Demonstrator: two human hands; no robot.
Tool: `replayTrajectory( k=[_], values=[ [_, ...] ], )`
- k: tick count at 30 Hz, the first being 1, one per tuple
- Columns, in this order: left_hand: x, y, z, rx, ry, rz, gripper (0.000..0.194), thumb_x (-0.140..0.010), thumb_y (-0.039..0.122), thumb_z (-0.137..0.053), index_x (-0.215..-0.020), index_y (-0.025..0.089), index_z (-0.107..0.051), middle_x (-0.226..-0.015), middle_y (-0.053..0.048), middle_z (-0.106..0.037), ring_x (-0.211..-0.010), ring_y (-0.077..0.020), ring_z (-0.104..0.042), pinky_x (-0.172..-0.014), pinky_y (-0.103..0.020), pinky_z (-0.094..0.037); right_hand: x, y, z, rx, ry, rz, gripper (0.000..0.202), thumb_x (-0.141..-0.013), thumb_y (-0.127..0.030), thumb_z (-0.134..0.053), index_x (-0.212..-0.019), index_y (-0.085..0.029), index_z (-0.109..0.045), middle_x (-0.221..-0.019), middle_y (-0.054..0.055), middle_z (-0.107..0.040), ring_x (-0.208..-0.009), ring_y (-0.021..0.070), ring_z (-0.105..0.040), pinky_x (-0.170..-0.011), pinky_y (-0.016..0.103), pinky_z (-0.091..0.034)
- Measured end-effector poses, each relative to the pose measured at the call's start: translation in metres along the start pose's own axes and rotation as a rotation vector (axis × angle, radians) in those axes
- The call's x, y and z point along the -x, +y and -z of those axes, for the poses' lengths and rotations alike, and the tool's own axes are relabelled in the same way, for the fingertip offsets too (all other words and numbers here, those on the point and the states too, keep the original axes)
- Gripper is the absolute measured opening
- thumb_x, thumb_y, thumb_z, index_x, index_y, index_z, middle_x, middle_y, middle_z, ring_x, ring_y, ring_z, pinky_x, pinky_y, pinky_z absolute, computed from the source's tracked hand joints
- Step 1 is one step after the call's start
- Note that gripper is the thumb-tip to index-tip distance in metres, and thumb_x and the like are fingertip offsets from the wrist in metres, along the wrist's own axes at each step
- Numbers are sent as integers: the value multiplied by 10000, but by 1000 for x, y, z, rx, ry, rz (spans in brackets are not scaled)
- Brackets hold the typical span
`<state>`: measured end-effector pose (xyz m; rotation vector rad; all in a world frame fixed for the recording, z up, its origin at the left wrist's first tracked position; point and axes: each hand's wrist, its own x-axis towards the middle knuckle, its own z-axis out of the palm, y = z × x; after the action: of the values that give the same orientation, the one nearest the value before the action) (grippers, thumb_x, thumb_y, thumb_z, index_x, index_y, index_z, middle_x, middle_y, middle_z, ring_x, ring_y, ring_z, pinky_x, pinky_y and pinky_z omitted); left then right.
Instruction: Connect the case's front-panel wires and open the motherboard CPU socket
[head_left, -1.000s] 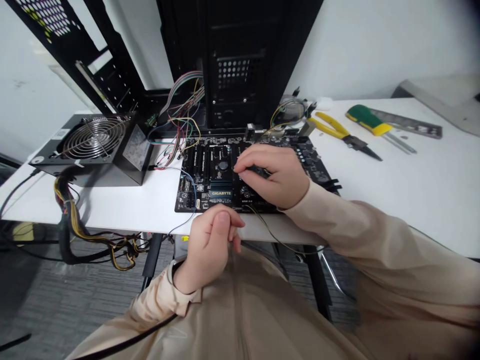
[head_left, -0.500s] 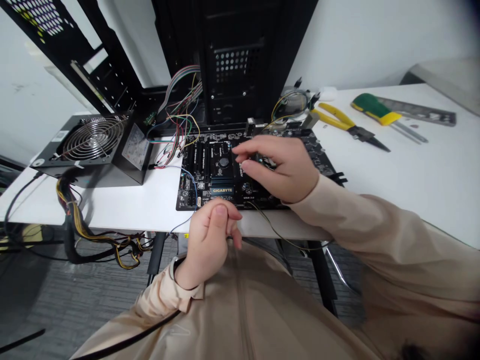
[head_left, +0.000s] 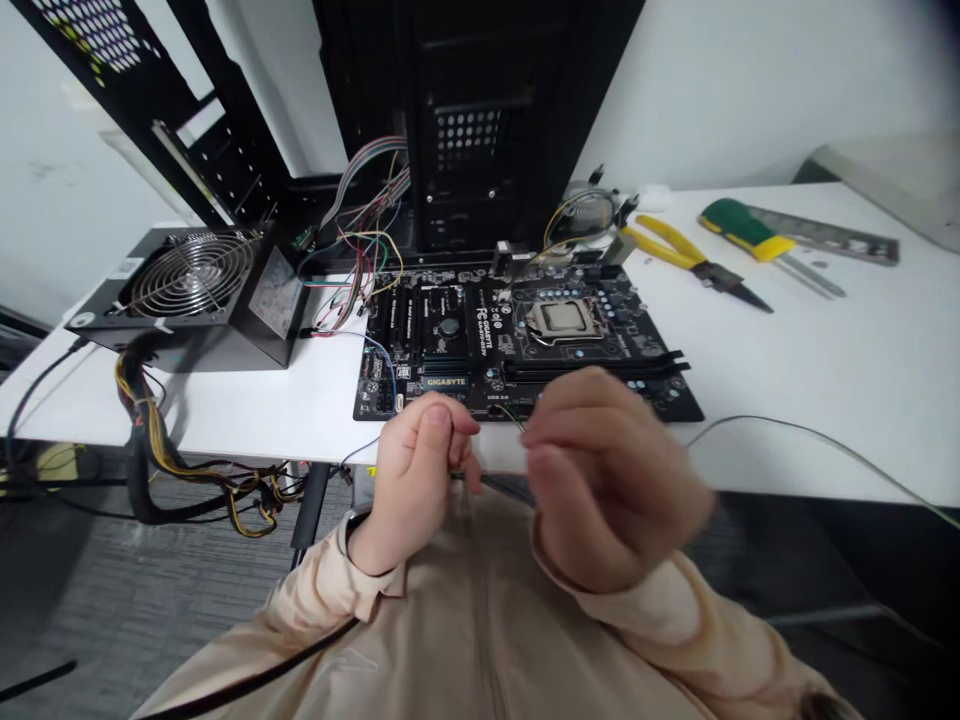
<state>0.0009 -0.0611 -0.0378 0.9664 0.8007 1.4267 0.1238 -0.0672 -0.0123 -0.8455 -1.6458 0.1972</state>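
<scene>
My left hand (head_left: 417,478) is closed in front of the table edge, thumb pressed on the curled fingers; whatever it may hold is hidden. My right hand (head_left: 611,475) is blurred, raised just in front of the motherboard, with thumb and index finger pinched together. Nothing I can name shows between them. The black motherboard (head_left: 529,390) lies flat on the table, marked GIGABYTE, its metal-lidded processor (head_left: 561,317) uncovered. Black memory slots (head_left: 592,369) run behind my right hand. A thin wire (head_left: 817,438) passes behind that hand; I cannot tell whether the fingers touch it.
A power supply (head_left: 206,295) with a fan grille stands left, its cable bundle (head_left: 142,440) hanging over the edge. An open black computer case (head_left: 480,60) stands behind, with coloured wires (head_left: 364,260). Yellow-handled pliers (head_left: 697,262), a green-and-yellow screwdriver (head_left: 750,235) and a metal ruler (head_left: 840,235) lie right.
My right hand has moved from above the motherboard towards me and down, uncovering the processor and slots. The thin wire now shows on the table at right. My left hand stays put.
</scene>
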Motion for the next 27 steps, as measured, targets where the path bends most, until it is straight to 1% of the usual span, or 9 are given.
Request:
replayTrajectory(
  k=[2, 5, 8, 12, 17, 21, 23, 27],
  values=[
    [0, 1, 0, -44, -2, -25, 353, -875, 460, -575, -680, 165, -576, -516, 58, -379, -424, -63, -394, -379, -151, -391, 1, -1, -15, 24, 11, -24, 90, -811, -118, -529, -751, -185, -527, -689, 6, -531, -655, 127, -511, -591, 309, -406],
    [0, 2, 1, -117, -16, -58, 354, -906, 442, -532, -678, 171, -551, -533, 47, -424, -439, -73, -425, -403, -176, -371, 1, 3, -23, 115, -14, -43, 76, -807, -144, -535, -740, -177, -538, -718, 15, -567, -667, 136, -516, -623, 334, -406],
    [1, 1, 4, -201, -14, -81, 358, -938, 422, -477, -688, 175, -544, -538, 41, -432, -467, -87, -420, -438, -199, -355, 3, 5, -23, 93, -11, -28, 55, -799, -128, -541, -775, -178, -539, -736, 17, -574, -688, 142, -526, -630, 334, -420],
    [2, 0, 7, -324, -3, -114, 373, -955, 407, -443, -677, 175, -535, -588, 21, -492, -541, -107, -441, -511, -227, -360, 5, 5, -23, 108, -33, 58, 103, -779, -86, -561, -837, -171, -576, -754, 33, -577, -706, 156, -539, -633, 338, -434],
    [2, 0, 7, -346, -4, -110, 346, -961, 377, -435, -696, 180, -538, -604, 27, -489, -566, -114, -430, -539, -240, -349, 4, 9, -23, 192, -75, 157, 105, -769, -85, -574, -825, -167, -610, -786, 51, -605, -713, 169, -540, -652, 365, -417],
    [2, 1, 6, -371, -1, -109, 363, -970, 355, -418, -665, 182, -510, -584, 34, -471, -549, -111, -413, -528, -243, -331, 3, 14, -25, 191, -54, 216, 90, -765, -87, -560, -790, -165, -597, -765, 46, -606, -706, 170, -533, -645, 368, -409],
    [2, 1, 6, -390, 3, -116, 372, -973, 350, -410, -653, 182, -498, -579, 34, -467, -543, -109, -409, -522, -243, -328, 4, 15, -26, 177, -48, 222, 86, -763, -85, -556, -782, -164, -584, -759, 43, -603, -702, 168, -531, -641, 364, -412],
    [2, 2, 5, -434, 26, -120, 373, -974, 341, -403, -647, 184, -489, -582, 28, -472, -545, -113, -418, -523, -247, -338, 4, 16, -27, 160, -81, 196, 84, -769, -87, -554, -792, -166, -568, -757, 36, -599, -705, 160, -536, -643, 357, -409]
  ],
)
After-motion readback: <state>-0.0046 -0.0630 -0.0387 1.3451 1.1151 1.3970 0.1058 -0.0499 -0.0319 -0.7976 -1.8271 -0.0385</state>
